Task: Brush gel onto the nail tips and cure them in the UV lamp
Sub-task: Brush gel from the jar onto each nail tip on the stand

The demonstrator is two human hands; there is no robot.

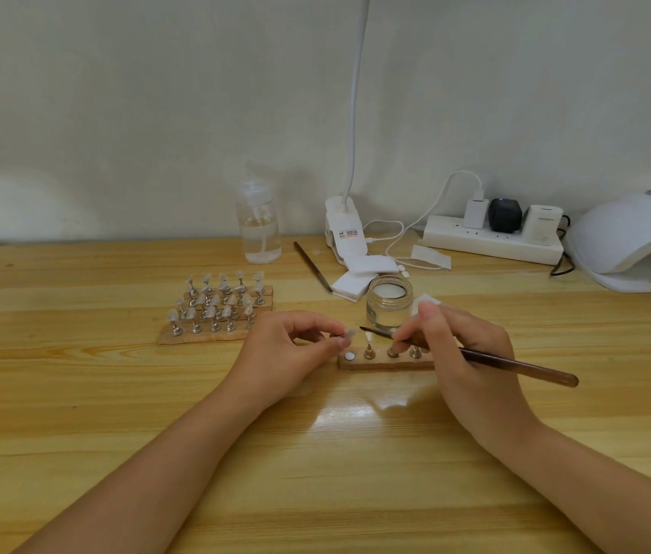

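Observation:
My left hand pinches a small stand with a clear nail tip just above the left end of a short wooden holder. My right hand grips a brown brush, its dark bristle end pointing left at that nail tip. The holder carries three metal stands and one bare white spot at its left end. A glass jar of clear gel stands open right behind the holder. The white UV lamp sits at the far right of the desk.
Several nail tips on metal stands fill wooden holders to the left. A clear pump bottle, a second brush, white pads, a clip lamp base and a power strip with cables line the back.

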